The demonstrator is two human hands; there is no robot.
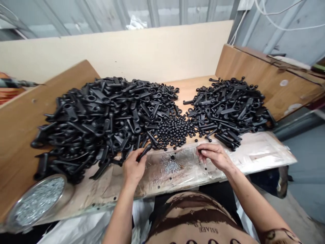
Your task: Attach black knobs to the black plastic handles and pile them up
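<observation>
In my left hand (133, 166) is a black plastic lever handle (145, 151), gripped between thumb and fingers with its rounded end pointing up and right. My right hand (213, 156) is closed in a pinch on a small black piece (200, 151), mostly covered by the fingertips. On the worktop between the hands lies a little heap of silvery screws (172, 166). Just beyond them spreads a pile of small round black knobs (175, 128).
A large mound of black handles (109, 112) rises on the left, and a smaller mound of black parts (228, 101) on the right. At front left stands a metal bowl (66, 193) of screws. Wooden side boards (266, 78) and a pale back board (157, 54) enclose the bench.
</observation>
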